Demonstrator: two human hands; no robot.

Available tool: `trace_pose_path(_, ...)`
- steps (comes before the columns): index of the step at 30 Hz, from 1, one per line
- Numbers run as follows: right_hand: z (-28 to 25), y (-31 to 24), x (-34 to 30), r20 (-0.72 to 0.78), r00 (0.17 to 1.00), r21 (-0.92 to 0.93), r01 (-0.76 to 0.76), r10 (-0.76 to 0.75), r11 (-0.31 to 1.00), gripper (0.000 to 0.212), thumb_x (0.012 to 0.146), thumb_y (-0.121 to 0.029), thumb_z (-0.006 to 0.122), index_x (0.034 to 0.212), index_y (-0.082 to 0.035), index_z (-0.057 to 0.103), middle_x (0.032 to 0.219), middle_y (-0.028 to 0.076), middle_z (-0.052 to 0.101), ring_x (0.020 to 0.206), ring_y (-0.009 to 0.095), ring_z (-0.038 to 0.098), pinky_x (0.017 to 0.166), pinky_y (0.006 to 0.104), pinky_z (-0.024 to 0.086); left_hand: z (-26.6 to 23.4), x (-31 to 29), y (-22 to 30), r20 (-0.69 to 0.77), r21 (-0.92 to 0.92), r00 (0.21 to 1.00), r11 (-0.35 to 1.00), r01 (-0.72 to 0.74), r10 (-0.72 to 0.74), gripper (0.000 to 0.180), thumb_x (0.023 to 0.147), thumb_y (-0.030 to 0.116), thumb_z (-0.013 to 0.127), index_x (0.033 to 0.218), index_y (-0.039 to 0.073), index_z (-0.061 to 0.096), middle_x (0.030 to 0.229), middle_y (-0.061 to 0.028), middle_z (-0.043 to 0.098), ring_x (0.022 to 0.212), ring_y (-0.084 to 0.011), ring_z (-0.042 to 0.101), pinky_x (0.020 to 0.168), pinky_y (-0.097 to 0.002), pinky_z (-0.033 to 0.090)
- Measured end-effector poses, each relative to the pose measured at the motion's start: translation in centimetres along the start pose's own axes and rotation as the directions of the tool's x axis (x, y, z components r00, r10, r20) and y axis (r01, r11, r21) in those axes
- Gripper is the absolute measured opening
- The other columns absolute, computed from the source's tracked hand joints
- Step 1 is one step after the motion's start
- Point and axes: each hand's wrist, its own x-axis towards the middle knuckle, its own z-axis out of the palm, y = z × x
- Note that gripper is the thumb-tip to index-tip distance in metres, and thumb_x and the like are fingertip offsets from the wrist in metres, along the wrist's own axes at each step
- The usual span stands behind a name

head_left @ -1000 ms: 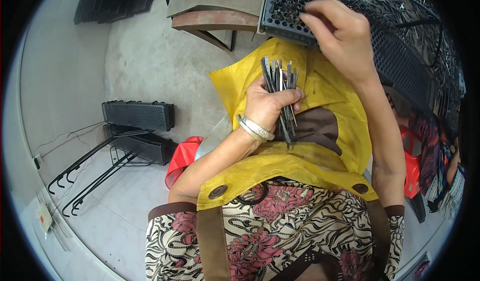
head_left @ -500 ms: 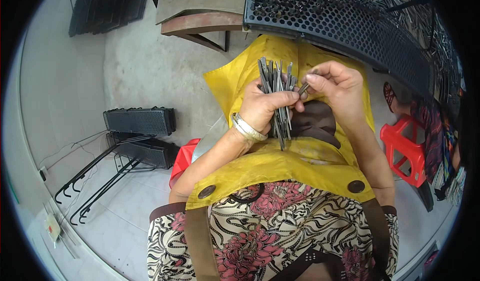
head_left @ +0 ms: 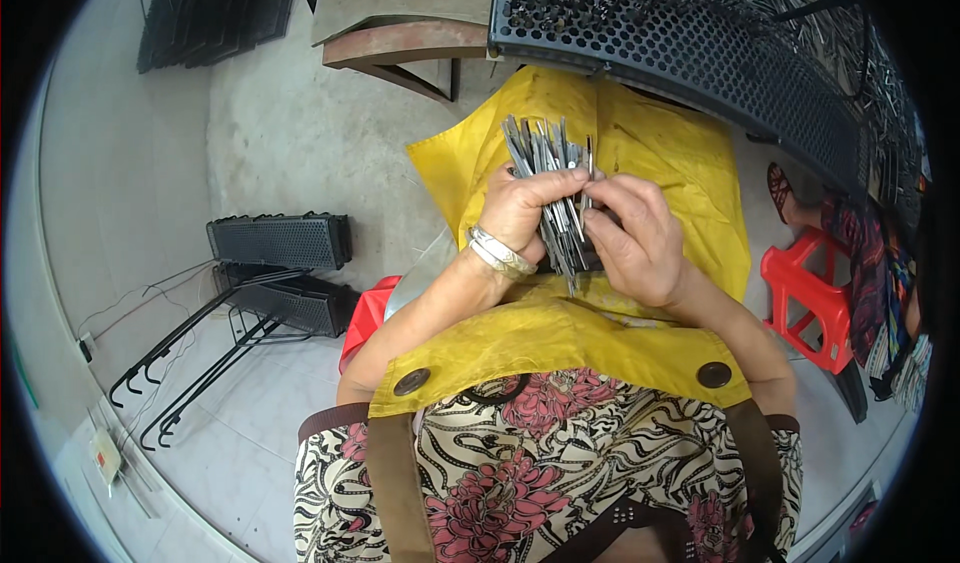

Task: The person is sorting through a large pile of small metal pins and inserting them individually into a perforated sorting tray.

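A bundle of thin grey metal strips [head_left: 546, 151] is gripped in my left hand [head_left: 520, 208], its thumb lying across the front. The strips' ends stick out above and below the fist. Close against the bundle's right side, my right hand [head_left: 640, 235] pinches one slim metal strip [head_left: 590, 155], which stands nearly upright beside the others. Both hands are above the yellow apron [head_left: 690, 183] spread over my lap. What exact part the strips are, I cannot make out.
A black perforated rack [head_left: 680, 58] filled with dark pieces stands ahead, and loose metal strips [head_left: 800, 3] lie beyond it. A wooden table [head_left: 400, 48] is at the far left. Black perforated boxes [head_left: 280, 243] sit left; a red stool [head_left: 815, 298] stands right, near another person's foot [head_left: 790, 203].
My right hand has come down and turned, bringing its strip from a slant to nearly upright against the bundle. The left hand's bundle has shifted slightly.
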Motion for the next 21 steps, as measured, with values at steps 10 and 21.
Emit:
trace_pose_path(10, -0.8, 0.9, 2.1, 0.273, 0.438, 0.689, -0.71, 0.857, 0.143, 0.02, 0.08, -0.002, 0.06, 0.097, 0.006, 0.056, 0.075, 0.006, 0.061, 0.058, 0.007, 0.054, 0.049, 0.0181, 0.044, 0.5, -0.3, 0.1, 0.031, 0.218, 0.99, 0.966, -0.142, 0.139, 0.018, 0.07, -0.005, 0.064, 0.087, -0.001, 0.056, 0.076, -0.0093, 0.063, 0.064, -0.0155, 0.061, 0.058, -0.0252, 0.05)
trace_pose_path(21, -2.0, 2.9, 3.6, 0.176, 0.492, 0.653, -0.707, 0.852, 0.273, 0.014, 0.079, 0.002, 0.06, 0.092, 0.006, 0.057, 0.071, 0.004, 0.059, 0.056, 0.007, 0.054, 0.05, 0.0181, 0.044, -0.1, 0.0, -0.3, -0.041, 0.187, 0.989, 0.974, -0.131, 0.141, 0.016, 0.071, -0.003, 0.064, 0.085, -0.003, 0.056, 0.074, -0.0102, 0.062, 0.059, -0.016, 0.06, 0.052, -0.0262, 0.05)
